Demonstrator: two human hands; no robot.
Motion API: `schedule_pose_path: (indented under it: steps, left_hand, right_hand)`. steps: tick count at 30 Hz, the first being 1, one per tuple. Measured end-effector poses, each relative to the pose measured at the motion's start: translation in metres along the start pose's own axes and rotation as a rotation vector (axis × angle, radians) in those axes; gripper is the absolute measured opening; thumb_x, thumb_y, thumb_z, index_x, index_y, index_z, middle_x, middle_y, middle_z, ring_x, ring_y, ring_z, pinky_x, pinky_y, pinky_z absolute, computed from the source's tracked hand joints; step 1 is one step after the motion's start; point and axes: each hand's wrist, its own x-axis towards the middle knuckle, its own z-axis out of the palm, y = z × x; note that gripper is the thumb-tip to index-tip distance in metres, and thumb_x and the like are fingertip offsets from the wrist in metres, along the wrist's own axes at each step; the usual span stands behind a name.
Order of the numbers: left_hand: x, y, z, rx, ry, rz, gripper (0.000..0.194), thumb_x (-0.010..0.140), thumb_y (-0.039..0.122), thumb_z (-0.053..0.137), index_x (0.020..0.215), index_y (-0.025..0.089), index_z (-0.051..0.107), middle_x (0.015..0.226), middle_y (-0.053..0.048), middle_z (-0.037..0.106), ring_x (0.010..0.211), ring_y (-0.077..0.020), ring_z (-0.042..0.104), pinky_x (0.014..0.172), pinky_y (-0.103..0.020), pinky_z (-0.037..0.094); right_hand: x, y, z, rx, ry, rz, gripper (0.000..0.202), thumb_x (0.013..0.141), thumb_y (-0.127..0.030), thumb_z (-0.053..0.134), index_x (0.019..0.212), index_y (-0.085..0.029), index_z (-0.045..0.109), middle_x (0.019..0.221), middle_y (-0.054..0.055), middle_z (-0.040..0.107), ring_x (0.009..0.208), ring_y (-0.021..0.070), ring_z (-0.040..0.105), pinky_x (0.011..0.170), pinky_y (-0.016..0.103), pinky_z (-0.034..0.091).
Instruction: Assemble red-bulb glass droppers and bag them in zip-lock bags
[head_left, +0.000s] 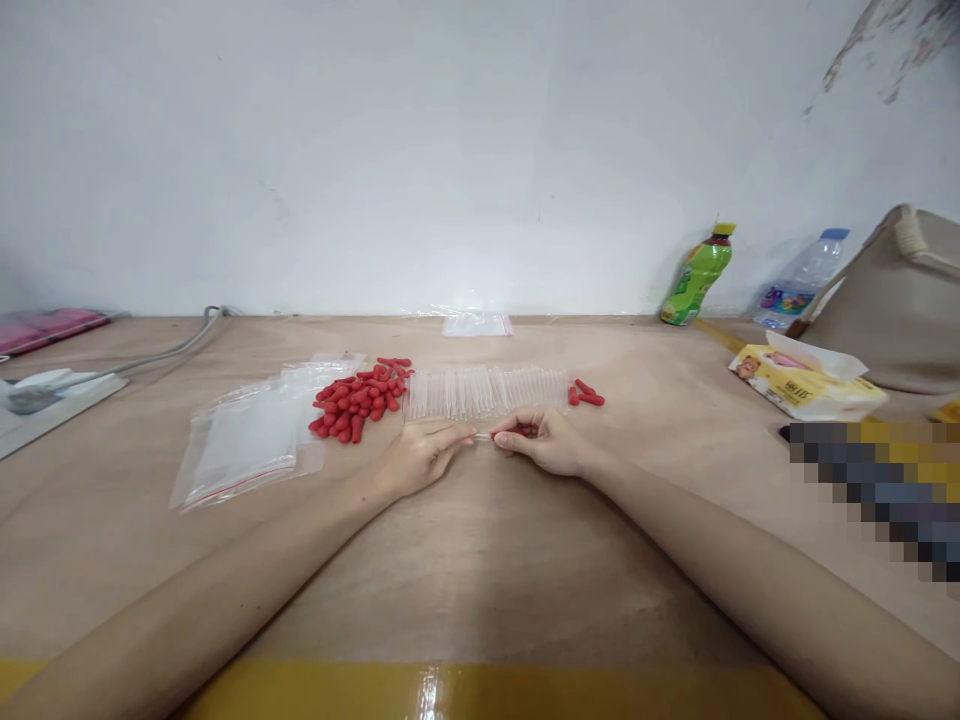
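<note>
You have the brown-covered table [450, 590] in front of you, with a stack of clear bags [251, 440] on the left; they lie flat and look unfilled, so packing seems not yet begun. Across the middle, just beyond your hands, runs the row of clear tubes [487, 390], close together; I see no red on them, so most of the fitting appears to be left. At the row's left end sits the pile of red bulbs [360, 402], plentiful. Your left hand [431, 452] has its fingertips pinched together on one clear tube [482, 436], and your right hand [551, 442] is closed in a pinch around a red bulb [529, 432], partly hidden by your fingers. The two meet or nearly meet between your hands; I cannot tell whether the tube is seated. Right of the row lie a few loose bulbs [592, 400], apparently unfitted.
</note>
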Motion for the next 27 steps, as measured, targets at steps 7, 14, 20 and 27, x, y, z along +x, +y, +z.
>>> schedule_pose_path:
  steps: [7,14,20,27]
  left_hand:
    - [-0.003,-0.001,-0.002,-0.015,-0.009,-0.044,0.018,0.083,0.015,0.052,0.098,0.015,0.062,0.083,-0.006,0.069,0.072,-0.0143,0.064,0.063,-0.024,0.052]
    - [-0.003,-0.002,0.001,-0.017,0.008,-0.083,0.017,0.082,0.019,0.054,0.096,0.016,0.063,0.082,-0.005,0.069,0.072,-0.0148,0.064,0.064,-0.025,0.052]
    - [-0.001,0.000,0.001,-0.012,-0.004,-0.082,0.017,0.083,0.019,0.052,0.096,0.015,0.063,0.082,-0.005,0.069,0.071,-0.0147,0.064,0.063,-0.025,0.052]
    - [-0.001,0.000,0.004,-0.019,0.005,-0.091,0.018,0.083,0.019,0.052,0.096,0.015,0.063,0.082,-0.006,0.070,0.070,-0.0148,0.064,0.062,-0.025,0.052]
  right_hand:
    - [-0.001,0.004,-0.011,0.158,-0.122,0.092,0.030,0.071,-0.032,0.064,0.097,-0.018,0.063,0.094,0.004,0.066,0.086,0.0138,0.060,0.083,0.032,0.045]
    - [-0.001,0.006,-0.004,0.072,0.016,0.047,0.021,0.068,-0.030,0.066,0.084,-0.017,0.063,0.087,0.004,0.066,0.079,0.0146,0.061,0.078,0.033,0.048]
    - [-0.001,0.010,0.003,-0.014,0.095,-0.020,0.019,0.069,-0.027,0.063,0.085,-0.016,0.064,0.085,0.005,0.067,0.076,0.0144,0.061,0.073,0.031,0.049]
    - [0.002,0.010,0.007,-0.048,0.123,-0.080,0.017,0.070,-0.027,0.062,0.083,-0.016,0.064,0.077,0.003,0.066,0.070,0.0134,0.060,0.066,0.027,0.049]
